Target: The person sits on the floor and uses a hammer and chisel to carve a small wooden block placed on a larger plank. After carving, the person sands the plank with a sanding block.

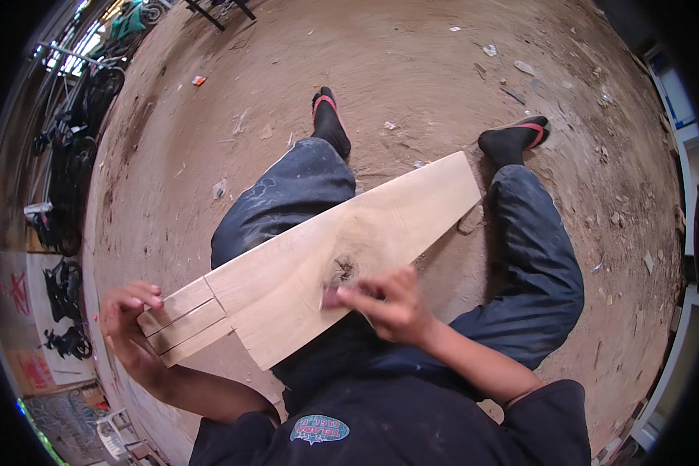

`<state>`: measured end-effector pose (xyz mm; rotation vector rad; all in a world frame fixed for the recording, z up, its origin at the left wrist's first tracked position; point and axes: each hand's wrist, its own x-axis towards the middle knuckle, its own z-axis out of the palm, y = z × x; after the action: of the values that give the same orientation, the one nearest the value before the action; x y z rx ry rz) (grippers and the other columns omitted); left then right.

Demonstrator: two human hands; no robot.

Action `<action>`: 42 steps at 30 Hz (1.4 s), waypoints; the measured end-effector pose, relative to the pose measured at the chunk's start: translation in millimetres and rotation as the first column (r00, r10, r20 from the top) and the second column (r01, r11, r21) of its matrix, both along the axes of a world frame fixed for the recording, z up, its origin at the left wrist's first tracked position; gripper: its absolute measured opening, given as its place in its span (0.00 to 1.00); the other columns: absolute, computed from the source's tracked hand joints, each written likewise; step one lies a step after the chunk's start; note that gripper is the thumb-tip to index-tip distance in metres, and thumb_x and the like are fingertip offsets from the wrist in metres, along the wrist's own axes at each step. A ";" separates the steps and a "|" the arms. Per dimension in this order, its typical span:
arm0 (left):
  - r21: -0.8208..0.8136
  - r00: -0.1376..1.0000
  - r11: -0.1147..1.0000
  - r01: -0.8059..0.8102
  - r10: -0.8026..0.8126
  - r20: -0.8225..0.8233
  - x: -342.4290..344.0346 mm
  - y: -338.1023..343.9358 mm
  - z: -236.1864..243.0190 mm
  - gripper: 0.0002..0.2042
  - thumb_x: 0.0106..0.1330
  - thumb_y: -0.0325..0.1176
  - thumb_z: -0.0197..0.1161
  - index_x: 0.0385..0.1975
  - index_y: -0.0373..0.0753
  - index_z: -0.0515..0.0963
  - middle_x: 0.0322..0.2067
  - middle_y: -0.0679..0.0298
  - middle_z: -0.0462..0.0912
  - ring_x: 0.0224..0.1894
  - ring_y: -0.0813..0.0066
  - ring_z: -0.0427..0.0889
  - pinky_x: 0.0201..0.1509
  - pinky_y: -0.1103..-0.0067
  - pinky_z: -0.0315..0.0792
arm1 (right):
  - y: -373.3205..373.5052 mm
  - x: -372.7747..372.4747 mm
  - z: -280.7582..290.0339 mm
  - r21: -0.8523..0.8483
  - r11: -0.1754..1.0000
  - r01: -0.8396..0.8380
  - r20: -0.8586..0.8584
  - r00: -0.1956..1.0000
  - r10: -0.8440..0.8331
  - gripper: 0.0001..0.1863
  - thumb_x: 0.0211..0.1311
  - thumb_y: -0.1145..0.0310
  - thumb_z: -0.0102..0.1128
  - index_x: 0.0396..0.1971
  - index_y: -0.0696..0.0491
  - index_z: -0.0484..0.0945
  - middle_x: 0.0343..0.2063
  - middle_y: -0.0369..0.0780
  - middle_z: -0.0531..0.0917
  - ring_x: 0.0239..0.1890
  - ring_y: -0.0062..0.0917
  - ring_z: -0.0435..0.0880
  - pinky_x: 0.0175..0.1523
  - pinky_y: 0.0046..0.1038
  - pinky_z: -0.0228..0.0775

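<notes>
A pale wooden board [349, 233] with a dark knot lies across my lap, slanting from lower left to upper right. Its near end narrows into a grooved tenon [182, 322]. My left hand [128, 318] grips that narrow end. My right hand [388, 303] presses a small dark piece of sandpaper [335, 296] flat on the board, just below the knot [342, 270]. I sit on the ground with legs spread, in dark trousers, black socks and sandals.
Dirt floor [412, 70] strewn with small scraps and wood chips stretches ahead. Parked motorbikes [78, 116] line the far left. White door or window frames [676, 101] stand at the right edge. A white plastic chair [116, 435] sits at lower left.
</notes>
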<state>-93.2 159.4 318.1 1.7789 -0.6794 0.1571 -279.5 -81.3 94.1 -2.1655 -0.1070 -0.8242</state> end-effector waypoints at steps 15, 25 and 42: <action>0.150 0.961 0.950 0.272 -0.260 -0.097 35.5 -77.8 75.7 0.18 0.78 0.46 0.46 0.30 0.38 0.66 0.25 0.62 0.68 0.35 0.70 0.69 0.51 0.74 0.62 | -57.9 -1.2 56.6 0.275 0.960 0.053 -0.010 0.999 -0.052 0.24 0.55 0.78 0.67 0.54 0.47 0.86 0.41 0.38 0.82 0.40 0.32 0.78 0.48 0.34 0.65; 0.188 0.964 0.946 0.265 -0.262 -0.042 52.2 -151.7 103.7 0.19 0.76 0.46 0.48 0.29 0.37 0.71 0.25 0.59 0.75 0.33 0.72 0.75 0.46 0.78 0.67 | -56.1 32.5 110.2 0.235 0.969 -0.076 0.195 0.980 0.029 0.24 0.53 0.77 0.67 0.54 0.48 0.86 0.39 0.38 0.82 0.39 0.33 0.79 0.46 0.34 0.65; 0.182 0.960 0.944 0.275 -0.281 0.006 20.4 -168.3 111.7 0.19 0.67 0.46 0.58 0.24 0.34 0.78 0.27 0.57 0.81 0.36 0.71 0.81 0.49 0.77 0.70 | -56.6 46.7 108.3 0.186 0.981 0.057 0.251 0.962 -0.104 0.21 0.51 0.81 0.68 0.48 0.52 0.88 0.40 0.42 0.83 0.36 0.31 0.77 0.43 0.30 0.67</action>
<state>-72.8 -8.9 429.8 1.8318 -0.9853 -0.0707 -232.8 -137.9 202.4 -1.8978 -0.0744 -1.1207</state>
